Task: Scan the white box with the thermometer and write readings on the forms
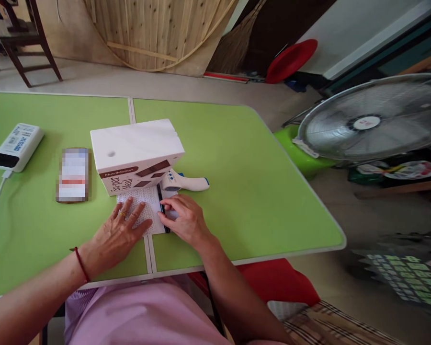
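Note:
My left hand (120,232) lies flat with fingers spread on a sheet of paper (151,211) covered in small dark marks or writing. At the sheet's right side, the thumb and fingers of my right hand (187,218) are closed on a slim black pen (162,203), which lies lengthwise along the paper. Just beyond both hands stands a white box (138,143) with brown print, covering the sheet's far end. A white handheld infrared thermometer (190,183) with blue parts rests beside the box, close to my right fingers.
Left of the box lies a phone (73,175) with a blurred screen. Farther left is a white power bank (17,146) with a cable. The green table (244,191) has a seam under the paper. A large fan (366,122) stands past its right edge.

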The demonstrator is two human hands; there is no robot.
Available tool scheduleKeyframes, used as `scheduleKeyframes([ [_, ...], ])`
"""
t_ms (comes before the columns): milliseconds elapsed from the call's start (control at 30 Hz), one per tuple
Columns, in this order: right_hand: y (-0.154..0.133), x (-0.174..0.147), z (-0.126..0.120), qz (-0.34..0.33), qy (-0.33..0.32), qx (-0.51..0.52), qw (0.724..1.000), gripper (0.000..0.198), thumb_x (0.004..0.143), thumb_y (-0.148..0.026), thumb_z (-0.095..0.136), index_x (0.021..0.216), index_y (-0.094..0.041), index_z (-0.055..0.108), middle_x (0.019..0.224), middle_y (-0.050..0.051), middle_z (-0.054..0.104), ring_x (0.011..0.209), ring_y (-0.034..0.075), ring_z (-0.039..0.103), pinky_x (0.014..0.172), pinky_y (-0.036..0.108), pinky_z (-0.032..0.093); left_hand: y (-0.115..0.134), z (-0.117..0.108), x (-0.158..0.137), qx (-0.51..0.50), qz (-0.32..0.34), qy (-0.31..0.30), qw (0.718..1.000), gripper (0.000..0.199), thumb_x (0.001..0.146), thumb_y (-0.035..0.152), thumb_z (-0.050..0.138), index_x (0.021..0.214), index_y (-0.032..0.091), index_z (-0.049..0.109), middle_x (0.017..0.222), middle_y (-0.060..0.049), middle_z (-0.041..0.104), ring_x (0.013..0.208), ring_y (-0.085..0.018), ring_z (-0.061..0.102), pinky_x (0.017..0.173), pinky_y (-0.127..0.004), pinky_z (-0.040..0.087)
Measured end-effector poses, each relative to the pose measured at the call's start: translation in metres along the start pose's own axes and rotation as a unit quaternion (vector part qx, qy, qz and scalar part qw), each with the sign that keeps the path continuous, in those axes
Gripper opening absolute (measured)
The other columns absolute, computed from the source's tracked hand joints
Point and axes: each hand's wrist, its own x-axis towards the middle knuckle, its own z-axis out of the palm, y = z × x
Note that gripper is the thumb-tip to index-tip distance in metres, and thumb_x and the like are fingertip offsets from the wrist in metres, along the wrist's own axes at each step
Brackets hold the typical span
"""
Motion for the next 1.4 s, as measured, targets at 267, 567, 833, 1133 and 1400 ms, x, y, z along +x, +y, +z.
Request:
scheduleKeyframes([
  [267,0.002,-0.002,0.003,0.010,-0.009,0.012,1.000,0.014,0.080,-0.017,0.063,0.093,-0.022,0.067,0.071,0.002,0.067,0.069,0.020,0.063,0.072,0.034,0.052,-0.010,-0.002,0.001,-0.007,0.020,0.049,0.999,0.029,0.093,0.008,0.049,0.117,0.013,0.063,0.141,-0.021,0.054,0.135,-0.037,0.049,0.106,-0.056,0.045],
  [567,0.003,-0.001,0.002,0.004,-0.006,0.030,1.000,0.013,0.082,-0.027,0.069,0.093,-0.022,0.064,0.069,0.001,0.065,0.065,0.018,0.062,0.068,0.033,0.051,-0.015,-0.007,0.006,-0.048,0.095,0.115,0.988,0.024,0.096,0.008,0.042,0.092,0.013,0.066,0.110,-0.014,0.071,0.108,-0.025,0.066,0.096,-0.045,0.052],
  [833,0.003,-0.003,0.003,0.018,-0.011,0.049,0.999,0.012,0.083,-0.023,0.066,0.095,-0.023,0.066,0.069,0.000,0.066,0.065,0.018,0.062,0.069,0.032,0.050,-0.017,-0.012,0.004,-0.063,0.085,0.148,0.983,0.031,0.093,0.002,0.038,0.084,0.014,0.065,0.097,-0.011,0.073,0.092,-0.021,0.068,0.092,-0.042,0.055],
  [1133,0.003,-0.001,0.003,0.006,-0.006,0.034,0.999,0.008,0.086,-0.025,0.064,0.094,-0.023,0.064,0.068,0.000,0.065,0.064,0.017,0.062,0.066,0.032,0.050,-0.019,-0.010,0.003,-0.074,0.066,0.165,0.981,0.028,0.095,0.006,0.043,0.080,0.017,0.064,0.088,-0.007,0.071,0.085,-0.019,0.067,0.090,-0.039,0.054],
  [1400,0.002,-0.001,0.003,-0.006,-0.002,0.032,0.999,0.009,0.086,-0.024,0.065,0.094,-0.021,0.063,0.068,0.000,0.065,0.063,0.017,0.061,0.067,0.032,0.050,-0.023,-0.011,0.002,-0.031,0.058,0.161,0.985,0.031,0.100,0.024,0.048,0.073,0.016,0.061,0.078,-0.005,0.067,0.074,-0.018,0.063,0.085,-0.038,0.054],
])
